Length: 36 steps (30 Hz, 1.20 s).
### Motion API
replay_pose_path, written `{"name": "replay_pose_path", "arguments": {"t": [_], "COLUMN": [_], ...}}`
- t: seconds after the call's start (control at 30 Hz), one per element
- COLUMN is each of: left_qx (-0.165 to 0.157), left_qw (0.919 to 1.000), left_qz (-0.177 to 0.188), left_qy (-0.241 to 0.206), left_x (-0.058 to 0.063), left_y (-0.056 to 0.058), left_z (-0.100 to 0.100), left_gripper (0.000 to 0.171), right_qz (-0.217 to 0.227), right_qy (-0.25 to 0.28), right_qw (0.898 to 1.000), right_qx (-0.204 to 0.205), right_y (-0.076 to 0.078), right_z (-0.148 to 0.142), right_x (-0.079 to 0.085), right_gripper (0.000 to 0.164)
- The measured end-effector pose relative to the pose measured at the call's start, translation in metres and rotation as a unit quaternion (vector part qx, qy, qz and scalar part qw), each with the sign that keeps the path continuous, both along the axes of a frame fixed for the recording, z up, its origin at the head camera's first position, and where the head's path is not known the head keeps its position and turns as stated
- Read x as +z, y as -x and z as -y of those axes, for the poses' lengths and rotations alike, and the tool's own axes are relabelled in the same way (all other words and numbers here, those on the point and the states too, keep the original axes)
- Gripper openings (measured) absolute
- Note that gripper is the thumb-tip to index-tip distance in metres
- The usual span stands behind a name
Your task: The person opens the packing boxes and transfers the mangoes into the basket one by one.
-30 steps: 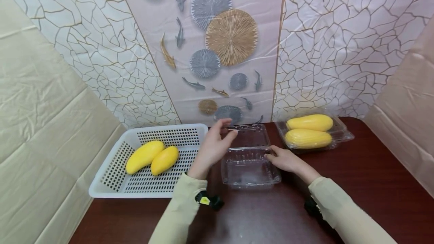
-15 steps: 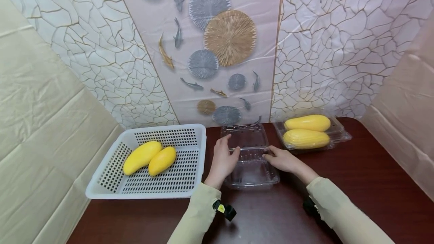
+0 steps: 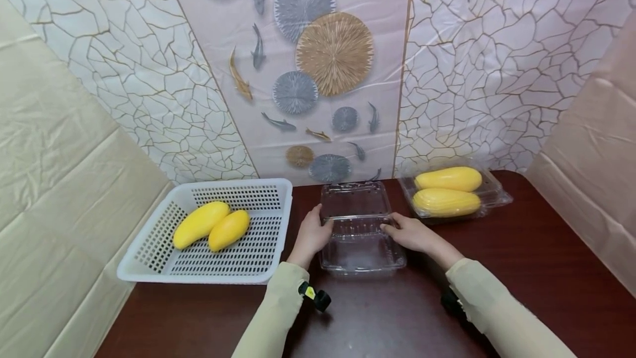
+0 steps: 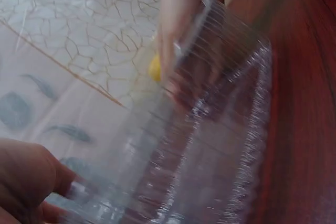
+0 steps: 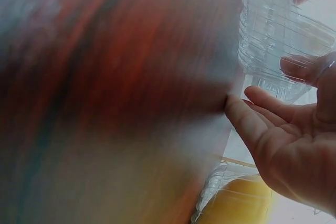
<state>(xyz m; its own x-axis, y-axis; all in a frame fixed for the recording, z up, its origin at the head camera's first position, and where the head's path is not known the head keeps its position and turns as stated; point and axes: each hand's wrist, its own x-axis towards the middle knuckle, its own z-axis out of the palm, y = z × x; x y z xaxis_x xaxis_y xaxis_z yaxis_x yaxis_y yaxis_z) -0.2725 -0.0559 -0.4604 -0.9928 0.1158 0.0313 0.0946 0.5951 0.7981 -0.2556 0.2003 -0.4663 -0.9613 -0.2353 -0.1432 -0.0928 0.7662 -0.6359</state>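
A clear plastic clamshell container (image 3: 365, 253) stands on the table with its lid (image 3: 355, 200) laid back toward the wall. No fruit lies in it. My left hand (image 3: 312, 235) pinches its left rim near the hinge, the thumb on the inner side. On the opposite side, my right hand (image 3: 413, 235) holds the rim, thumb over the edge and fingers outside, as the right wrist view also shows. In the left wrist view, the left thumb (image 4: 63, 179) meets the plastic edge; motion blur softens this view.
A white perforated basket (image 3: 199, 278) with two yellow mangoes (image 3: 201, 224) stands at the left. At the back right, another clear clamshell (image 3: 494, 198) holds two yellow mangoes (image 3: 447, 202). A patterned cloth wall (image 3: 447, 70) borders the dark red table (image 3: 536, 269) at the back.
My left hand has come down from above the lid to the container's left rim and now pinches it. The right hand keeps its place at the right rim.
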Motion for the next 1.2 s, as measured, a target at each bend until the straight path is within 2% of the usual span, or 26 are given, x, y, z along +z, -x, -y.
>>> {"name": "replay_pose_path", "arguments": {"t": [0.13,0.3,0.37,0.57,0.73,0.97,1.2], "left_qx": [-0.002,0.009,0.011,0.000,0.018,0.019,0.022], "left_qw": [1.0000,0.9997,0.9992,0.9954,0.9882,0.9834,0.9838], "left_qz": [0.005,-0.022,-0.032,-0.030,-0.042,-0.076,-0.070], "left_qy": [-0.003,0.002,0.018,0.091,0.146,0.163,0.164], "left_x": [-0.007,-0.011,-0.010,-0.008,-0.004,0.003,0.008], "left_y": [0.002,0.004,0.002,-0.008,-0.014,-0.019,-0.020], "left_z": [0.004,0.009,0.011,0.014,0.013,0.010,0.008], "left_gripper": [0.049,0.046,0.046,0.053,0.057,0.050,0.050], "right_qz": [-0.007,-0.006,-0.002,0.012,0.002,0.010,0.026], "right_qy": [-0.008,-0.026,-0.034,-0.040,-0.027,-0.009,-0.004], "right_qw": [1.000,1.000,0.999,0.999,1.000,1.000,1.000], "right_qx": [-0.003,0.013,0.025,0.026,0.015,-0.001,-0.014], "right_y": [0.000,0.001,0.001,0.000,-0.001,0.002,0.003], "right_z": [0.004,0.014,0.019,0.031,0.042,0.055,0.060], "right_x": [0.002,0.010,0.012,0.011,0.009,0.004,0.008], "right_gripper": [0.053,0.059,0.061,0.068,0.067,0.073,0.077]}}
